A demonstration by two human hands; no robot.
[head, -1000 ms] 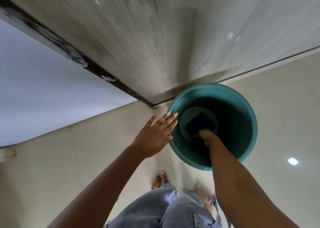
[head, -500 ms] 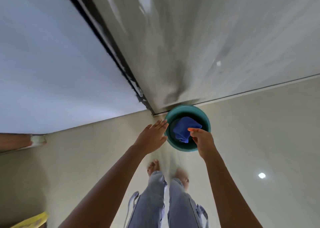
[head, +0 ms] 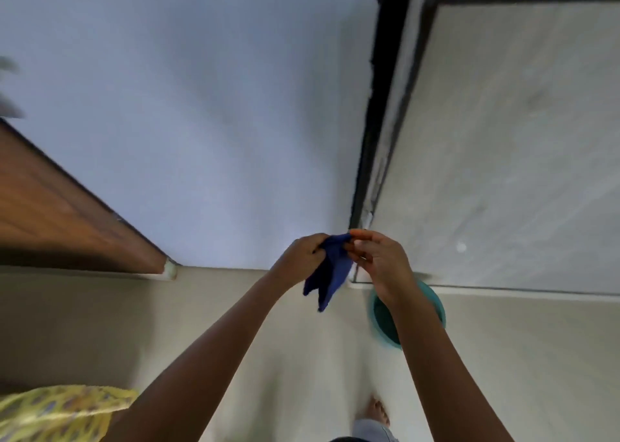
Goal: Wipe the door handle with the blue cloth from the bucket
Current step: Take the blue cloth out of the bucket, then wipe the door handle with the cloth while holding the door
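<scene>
The blue cloth (head: 330, 270) hangs in the air between both hands, in front of a pale wall. My left hand (head: 300, 260) grips its upper left edge. My right hand (head: 380, 258) pinches its top right corner with thumb and fingers. The teal bucket (head: 382, 317) stands on the floor below, mostly hidden behind my right forearm. No door handle shows in this blurred view.
A brown wooden door (head: 57, 216) stands open at the left. A grey panel with a black frame (head: 379, 112) fills the right. Beige floor tiles lie below, with my bare foot (head: 377, 411) at the bottom. Yellow patterned fabric (head: 57, 411) is at the lower left.
My right hand lifted the blue cloth out of the bucket. My left hand came over and took hold of it too. The view rose and turned left, so the bucket looks smaller.
</scene>
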